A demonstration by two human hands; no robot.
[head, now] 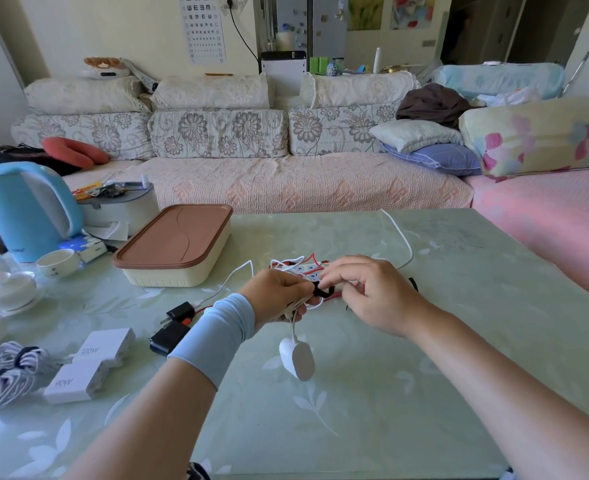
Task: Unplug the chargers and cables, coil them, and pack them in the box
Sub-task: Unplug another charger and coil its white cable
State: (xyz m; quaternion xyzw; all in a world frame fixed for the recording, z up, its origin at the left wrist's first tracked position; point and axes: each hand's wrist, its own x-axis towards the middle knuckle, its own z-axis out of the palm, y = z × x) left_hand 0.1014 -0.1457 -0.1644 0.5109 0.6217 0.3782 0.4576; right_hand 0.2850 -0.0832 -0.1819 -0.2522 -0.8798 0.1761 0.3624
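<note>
The two hands are close together over the middle of the green table [407, 393]. The left hand [279, 297] grips a small bunch of white cable [293, 327]. A white oval charger [298, 358] hangs down from the bunch, just above the table top. The right hand [369, 296] pinches a black tie [324, 291] with its fingertips, right at the bunch.

Just behind the hands lies a white power strip [308, 269], with red and white wires looped over it. The hands hide most of it. A thin white wire [405, 239] runs from there to the far edge of the table.

The box [178, 271] sits to the left of the hands, a bit farther away. Its brown lid [175, 237] is on.

Beside the left wrist, with its light blue sleeve [217, 337], lie two black chargers [166, 337]. Left of them are two white chargers [107, 344], side by side. One says 120W and one says 90W. At the left edge is a coiled grey and white cable [9, 372] with a dark band around it.

A blue kettle [26, 209] and a small white cup [57, 263] stand on the far left. A flowery sofa [286, 181] is behind the table.
</note>
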